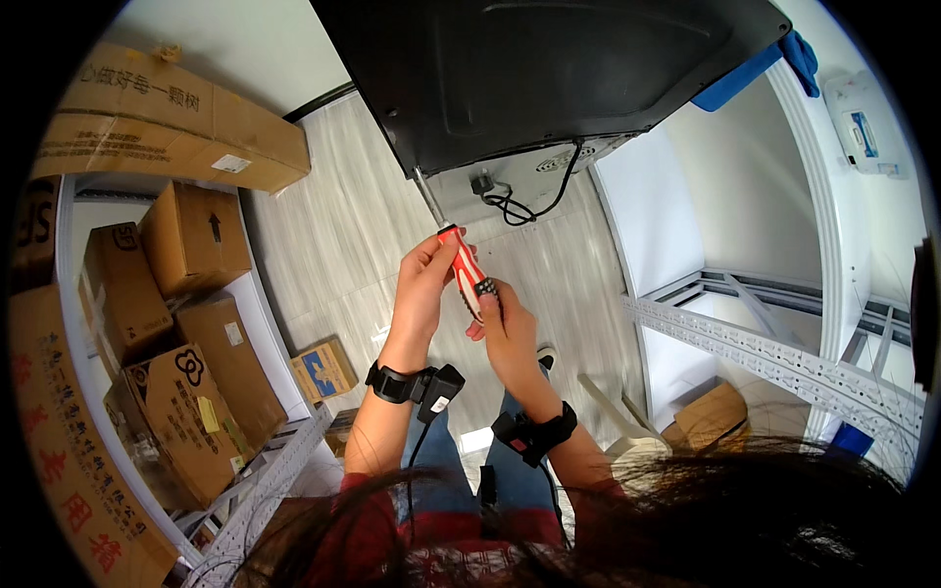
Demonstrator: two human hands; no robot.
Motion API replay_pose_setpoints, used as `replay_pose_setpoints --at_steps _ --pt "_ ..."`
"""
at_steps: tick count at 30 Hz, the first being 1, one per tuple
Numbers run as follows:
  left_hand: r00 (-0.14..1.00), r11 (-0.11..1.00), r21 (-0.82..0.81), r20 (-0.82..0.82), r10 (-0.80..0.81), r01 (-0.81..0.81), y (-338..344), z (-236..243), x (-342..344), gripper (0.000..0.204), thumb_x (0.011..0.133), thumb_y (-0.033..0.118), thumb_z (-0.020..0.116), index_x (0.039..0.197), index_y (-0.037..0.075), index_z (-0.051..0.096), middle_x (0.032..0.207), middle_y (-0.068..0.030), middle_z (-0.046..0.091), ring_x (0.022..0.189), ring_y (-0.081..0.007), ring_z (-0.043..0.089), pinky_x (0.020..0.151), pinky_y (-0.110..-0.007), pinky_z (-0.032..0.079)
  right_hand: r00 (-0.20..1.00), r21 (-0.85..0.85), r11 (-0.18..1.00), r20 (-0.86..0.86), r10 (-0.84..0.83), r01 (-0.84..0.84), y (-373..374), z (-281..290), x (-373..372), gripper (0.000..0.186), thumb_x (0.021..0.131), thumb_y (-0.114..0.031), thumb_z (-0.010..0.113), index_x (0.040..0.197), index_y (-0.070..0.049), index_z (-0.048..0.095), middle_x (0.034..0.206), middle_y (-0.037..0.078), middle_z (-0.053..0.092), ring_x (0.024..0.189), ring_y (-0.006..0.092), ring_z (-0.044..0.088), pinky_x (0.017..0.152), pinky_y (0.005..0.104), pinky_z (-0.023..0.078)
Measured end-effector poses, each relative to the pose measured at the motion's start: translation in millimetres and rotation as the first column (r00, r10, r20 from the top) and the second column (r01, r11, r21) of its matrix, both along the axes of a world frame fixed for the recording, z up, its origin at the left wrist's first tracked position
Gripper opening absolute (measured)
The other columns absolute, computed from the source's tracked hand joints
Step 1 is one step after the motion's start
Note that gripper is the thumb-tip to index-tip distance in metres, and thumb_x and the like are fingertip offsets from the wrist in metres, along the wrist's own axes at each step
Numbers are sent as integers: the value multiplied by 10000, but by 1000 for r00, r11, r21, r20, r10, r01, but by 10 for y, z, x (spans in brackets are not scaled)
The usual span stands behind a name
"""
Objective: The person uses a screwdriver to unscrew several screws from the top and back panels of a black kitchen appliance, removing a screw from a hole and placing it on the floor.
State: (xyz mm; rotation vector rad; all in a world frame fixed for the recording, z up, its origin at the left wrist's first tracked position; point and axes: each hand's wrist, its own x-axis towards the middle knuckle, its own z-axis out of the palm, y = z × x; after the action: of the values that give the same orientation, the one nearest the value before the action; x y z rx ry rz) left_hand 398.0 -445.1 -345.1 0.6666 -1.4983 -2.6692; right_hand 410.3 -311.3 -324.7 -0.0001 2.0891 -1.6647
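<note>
A screwdriver (464, 260) with a red and white handle and a black ribbed end is held between both hands. My left hand (421, 282) is closed on the front of the handle, near the shaft. Lower down, my right hand (511, 336) grips the rear end. The metal shaft points up to the near left corner of a black-cased appliance (559, 73), where its tip meets the casing edge; whether it sits in a screw cannot be made out. From the appliance's grey metal rear panel hangs a black power cord (537, 213) looped beside its plug (481, 183).
Cardboard boxes (201, 240) fill a white metal shelf on the left, with a long carton (186, 122) on top. A small box (324, 370) lies on the wood-look floor (338, 225). White shelving (725, 318) stands on the right. A blue cloth (745, 83) hangs beside the appliance.
</note>
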Motion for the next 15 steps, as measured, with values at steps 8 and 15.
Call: replay_pose_setpoints --at_steps 8,15 --pt "999 991 -130 33 -2 6 -17 -87 -11 305 932 257 495 1055 2 606 876 -10 621 790 -75 554 740 -239 436 890 161 986 -453 44 33 -27 -225 20 312 882 -177 552 1115 21 491 880 99 560 690 180 590 587 267 462" --pt "998 985 -171 58 -12 22 -3 -124 -35 317 932 268 500 1027 -14 608 866 -18 620 769 -83 555 748 -238 443 894 161 985 -447 24 54 -59 -329 11 391 872 -174 559 1169 29 406 845 114 555 688 170 570 606 283 460"
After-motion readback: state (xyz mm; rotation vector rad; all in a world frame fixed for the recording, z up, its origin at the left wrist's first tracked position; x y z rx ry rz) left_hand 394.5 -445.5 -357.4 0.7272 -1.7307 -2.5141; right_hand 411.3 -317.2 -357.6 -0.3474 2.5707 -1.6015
